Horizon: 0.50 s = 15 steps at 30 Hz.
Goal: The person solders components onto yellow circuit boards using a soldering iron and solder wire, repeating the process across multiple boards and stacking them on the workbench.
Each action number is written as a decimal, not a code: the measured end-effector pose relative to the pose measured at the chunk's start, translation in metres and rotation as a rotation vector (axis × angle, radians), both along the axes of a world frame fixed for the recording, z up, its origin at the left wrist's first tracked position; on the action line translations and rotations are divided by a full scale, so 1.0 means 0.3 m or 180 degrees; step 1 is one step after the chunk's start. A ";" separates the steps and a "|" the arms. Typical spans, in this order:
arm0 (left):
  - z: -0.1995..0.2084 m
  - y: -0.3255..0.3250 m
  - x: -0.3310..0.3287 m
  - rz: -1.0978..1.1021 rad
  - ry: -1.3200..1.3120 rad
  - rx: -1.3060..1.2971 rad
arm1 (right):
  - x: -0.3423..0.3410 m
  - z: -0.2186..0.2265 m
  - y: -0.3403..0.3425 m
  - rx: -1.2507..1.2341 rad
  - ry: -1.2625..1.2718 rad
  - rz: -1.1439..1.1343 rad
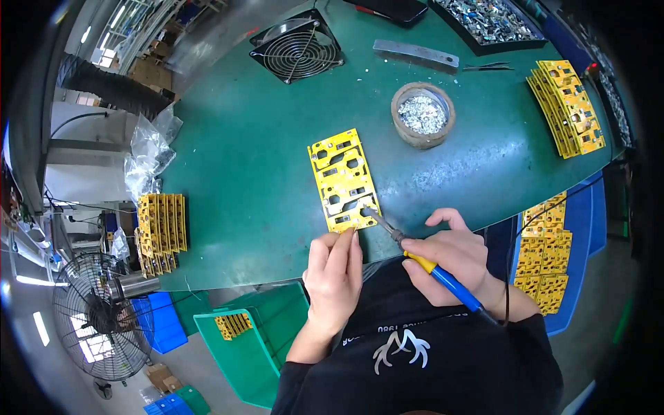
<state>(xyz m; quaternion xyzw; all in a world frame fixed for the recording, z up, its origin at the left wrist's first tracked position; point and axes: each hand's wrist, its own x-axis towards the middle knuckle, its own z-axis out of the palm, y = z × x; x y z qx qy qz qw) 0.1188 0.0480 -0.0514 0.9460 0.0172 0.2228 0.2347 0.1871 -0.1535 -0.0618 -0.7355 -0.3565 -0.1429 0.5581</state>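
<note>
A yellow circuit board panel (344,181) with dark cutouts lies on the green work table, slightly tilted. My left hand (333,280) is at its near edge, fingers pinched together with the tips against or just over the board; what they hold, if anything, is too small to make out. My right hand (453,259) grips a soldering iron (448,285) with a blue and yellow handle. Its metal tip reaches the board's near right corner, close to my left fingertips. A dark cord runs from the handle's lower end.
Beyond the board stand a round pot of silvery scraps (423,116), a metal bar (416,54), tweezers (488,67) and a small black fan (297,47). Stacked yellow panels (568,109) stand far right, others (163,232) at left. Blue (579,277) and green bins (228,360) flank me.
</note>
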 end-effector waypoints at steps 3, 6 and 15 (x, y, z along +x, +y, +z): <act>-0.011 -0.016 0.003 0.0048 -0.0123 0.0181 | 0.000 0.002 0.011 0.0044 0.0038 0.0063; -0.025 -0.027 0.006 0.0070 -0.0150 0.0259 | 0.001 0.000 0.017 0.0047 0.0072 0.0088; -0.059 -0.043 0.012 0.0067 -0.0506 0.0460 | 0.003 -0.002 0.015 0.0035 0.0194 0.0084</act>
